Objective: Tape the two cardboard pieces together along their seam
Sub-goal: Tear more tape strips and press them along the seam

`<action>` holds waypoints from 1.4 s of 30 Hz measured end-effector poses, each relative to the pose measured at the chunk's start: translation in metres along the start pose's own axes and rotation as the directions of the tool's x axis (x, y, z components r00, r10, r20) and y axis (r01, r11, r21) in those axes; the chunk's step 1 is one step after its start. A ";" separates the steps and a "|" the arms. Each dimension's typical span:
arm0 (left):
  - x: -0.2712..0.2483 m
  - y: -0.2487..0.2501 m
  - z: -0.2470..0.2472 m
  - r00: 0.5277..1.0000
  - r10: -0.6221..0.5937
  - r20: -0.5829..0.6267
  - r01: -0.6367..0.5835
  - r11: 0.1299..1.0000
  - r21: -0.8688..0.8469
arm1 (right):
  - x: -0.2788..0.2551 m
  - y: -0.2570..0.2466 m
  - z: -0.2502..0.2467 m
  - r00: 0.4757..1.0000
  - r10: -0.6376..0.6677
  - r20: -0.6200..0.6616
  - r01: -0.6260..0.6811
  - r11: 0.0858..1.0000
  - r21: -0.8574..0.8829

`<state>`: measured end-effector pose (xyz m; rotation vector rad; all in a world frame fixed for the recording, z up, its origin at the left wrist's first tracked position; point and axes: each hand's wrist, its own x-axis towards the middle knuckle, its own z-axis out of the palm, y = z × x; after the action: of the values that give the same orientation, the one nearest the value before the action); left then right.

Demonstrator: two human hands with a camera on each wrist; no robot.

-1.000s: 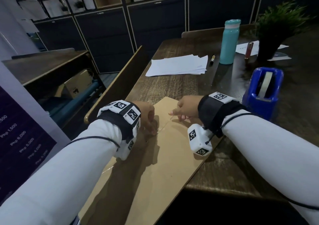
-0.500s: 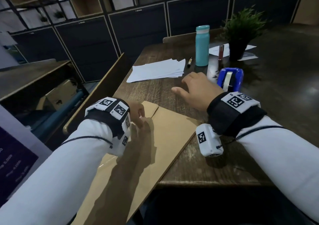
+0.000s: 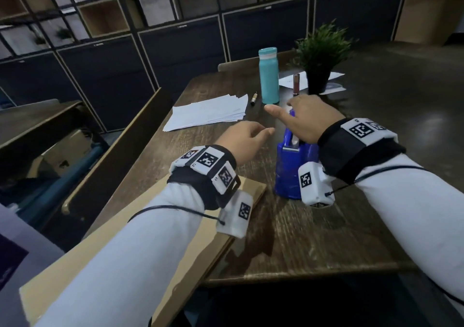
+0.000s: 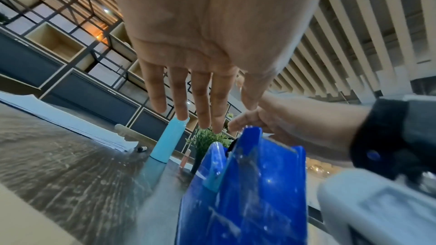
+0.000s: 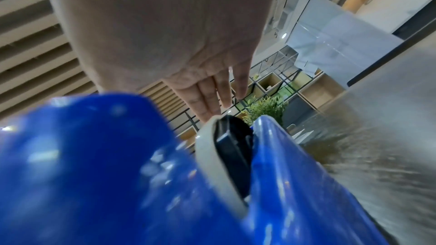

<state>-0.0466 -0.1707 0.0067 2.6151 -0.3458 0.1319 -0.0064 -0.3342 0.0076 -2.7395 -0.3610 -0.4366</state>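
Dark wooden table (image 3: 313, 239), seen from above. Glossy blue plastic tape dispenser (image 3: 288, 171) standing near the table's middle, serving as landmark. Beyond the dispenser: tall teal bottle (image 3: 269, 75), small green plant in a black pot (image 3: 321, 58), pinkish tube (image 3: 296, 83). Beyond and left of the dispenser: stack of white paper sheets (image 3: 208, 112), small dark marker (image 3: 254, 98).

Flat brown cardboard pieces (image 3: 195, 249) lying left of and nearer than the dispenser, overhanging the table's near edge, largely covered by the left sleeve; seam not visible.

Right hand (image 3: 303, 118) hovering over the dispenser's top, fingers straight and spread, gripping nothing. Left hand (image 3: 243, 141) just left of the dispenser, fingers extended and relaxed, empty.

Left wrist view alone: all left fingers (image 4: 200, 100) straight. Right wrist view alone: pale tape roll (image 5: 212, 157) on a black hub inside the dispenser, right fingers just above it.
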 end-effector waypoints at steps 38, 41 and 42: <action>0.009 0.028 0.019 0.922 -0.324 0.214 0.379 0.632 -0.676 | 0.008 0.023 0.001 0.958 0.183 0.219 -0.184 0.983 -0.019; 0.006 0.027 0.013 0.928 -0.286 0.239 0.371 0.649 -0.664 | 0.009 0.022 -0.001 0.956 0.186 0.226 -0.183 0.983 -0.033; 0.004 0.024 0.013 0.927 -0.283 0.246 0.375 0.672 -0.638 | 0.009 0.022 -0.001 0.956 0.186 0.228 -0.182 0.983 -0.036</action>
<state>-0.0492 -0.1982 0.0076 1.9008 0.0567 -0.2514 0.0083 -0.3523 0.0052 -2.8113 -0.1564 -0.0713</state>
